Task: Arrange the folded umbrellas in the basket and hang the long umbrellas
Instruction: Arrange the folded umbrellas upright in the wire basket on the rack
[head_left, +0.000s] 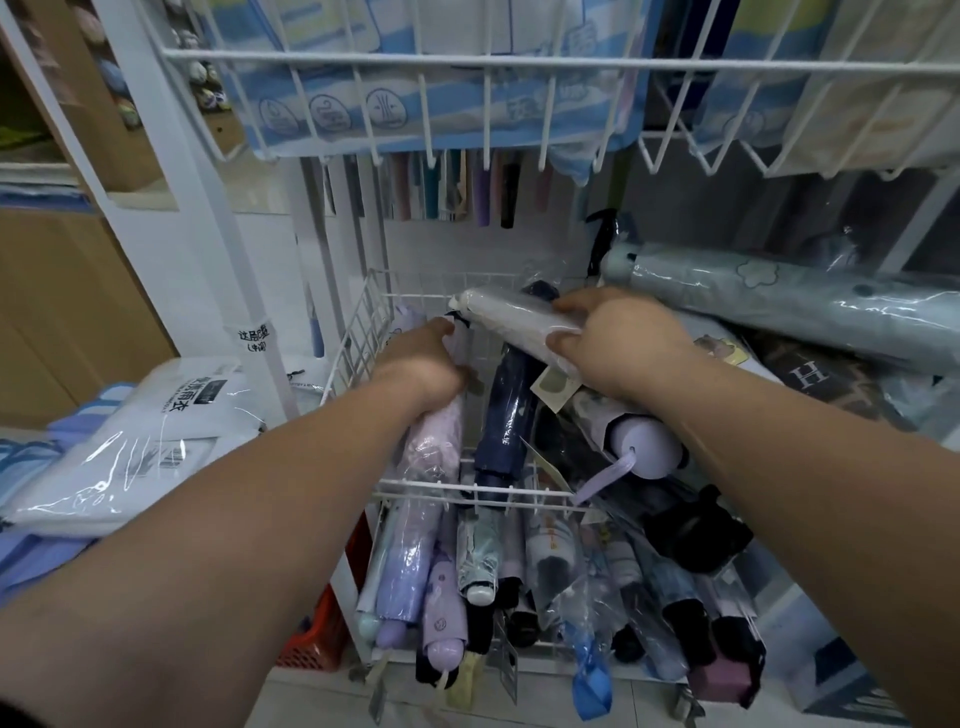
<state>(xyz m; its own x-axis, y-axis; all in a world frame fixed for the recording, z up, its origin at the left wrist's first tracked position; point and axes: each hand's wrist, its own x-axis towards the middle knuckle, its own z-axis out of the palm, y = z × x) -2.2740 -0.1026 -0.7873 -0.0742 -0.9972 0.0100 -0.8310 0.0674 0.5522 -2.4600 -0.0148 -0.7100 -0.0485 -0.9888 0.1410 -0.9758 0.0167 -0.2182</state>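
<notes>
My left hand (423, 364) grips a pale lilac folded umbrella (434, 447) that lies in a clear sleeve along the left side of the white wire basket (358, 332). My right hand (618, 343) holds a whitish folded umbrella (511, 317), tilted over the basket; its lilac handle end (644, 441) with a strap points toward me. A navy folded umbrella (506, 410) lies in the basket between my hands. On the right rests a long pale-green wrapped umbrella (779, 296).
A lower wire basket (519, 644) holds several folded umbrellas, handles toward me. Overhead, a wire shelf (467, 65) carries blue-and-white packages, with several hanging umbrellas behind it. Packaged raincoats (130, 447) lie on the left. A red crate (317, 639) stands on the floor.
</notes>
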